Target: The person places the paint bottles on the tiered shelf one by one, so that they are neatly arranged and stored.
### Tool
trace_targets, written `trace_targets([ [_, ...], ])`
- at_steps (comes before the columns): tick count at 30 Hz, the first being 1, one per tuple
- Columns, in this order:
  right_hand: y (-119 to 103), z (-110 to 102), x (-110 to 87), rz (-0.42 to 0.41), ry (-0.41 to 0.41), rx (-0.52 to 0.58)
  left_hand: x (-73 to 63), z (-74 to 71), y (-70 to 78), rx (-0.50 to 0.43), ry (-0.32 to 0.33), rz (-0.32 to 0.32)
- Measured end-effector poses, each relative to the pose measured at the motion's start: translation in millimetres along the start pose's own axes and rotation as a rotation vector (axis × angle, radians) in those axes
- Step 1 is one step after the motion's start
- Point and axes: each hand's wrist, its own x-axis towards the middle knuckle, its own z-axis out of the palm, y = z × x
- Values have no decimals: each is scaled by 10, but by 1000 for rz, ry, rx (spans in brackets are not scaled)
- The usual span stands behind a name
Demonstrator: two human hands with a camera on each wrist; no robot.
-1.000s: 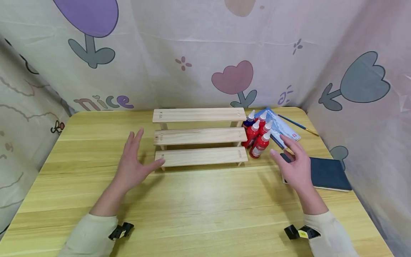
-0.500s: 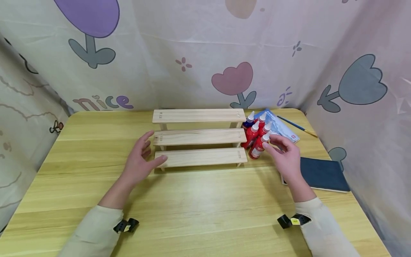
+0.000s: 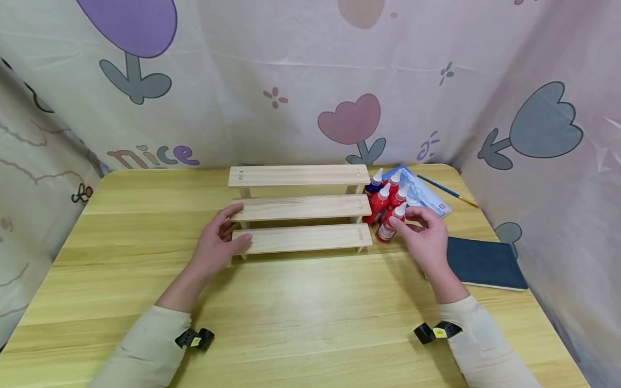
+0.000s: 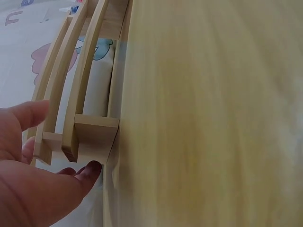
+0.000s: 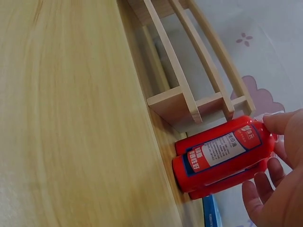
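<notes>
The right hand (image 3: pixel 427 242) has a narrow grip: thumb and forefinger pinch the upper part of the front red bottle (image 5: pixel 220 151). This bottle is upright beside the right end of the wooden rack (image 3: pixel 301 207), on the tabletop (image 3: pixel 301 312). Close behind it are three other red bottles (image 3: pixel 379 203) and one dark blue bottle (image 3: pixel 373 186).

The left hand (image 3: pixel 213 245) keeps a wide grip around the rack's left end, with the thumb at the lowest board and the forefinger at the middle board; if they press the wood, I cannot tell.

At the right lie a dark notebook (image 3: pixel 485 264), a blue-white packet (image 3: pixel 423 191) and a brush (image 3: pixel 446 191).
</notes>
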Motion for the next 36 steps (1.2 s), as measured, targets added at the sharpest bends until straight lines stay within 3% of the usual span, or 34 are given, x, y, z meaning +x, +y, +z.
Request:
trace_targets([
  [7, 20, 7, 13, 16, -13, -5, 12, -8, -38, -24, -8, -13],
  [21, 89, 13, -6, -87, 49, 45, 34, 44, -80, -106, 12, -27],
  [30, -43, -103, -68, -71, 14, 14, 41, 52, -116, -124, -2, -6],
  [36, -215, -167, -95, -108, 0, 36, 51, 58, -139, -128, -1, -1],
])
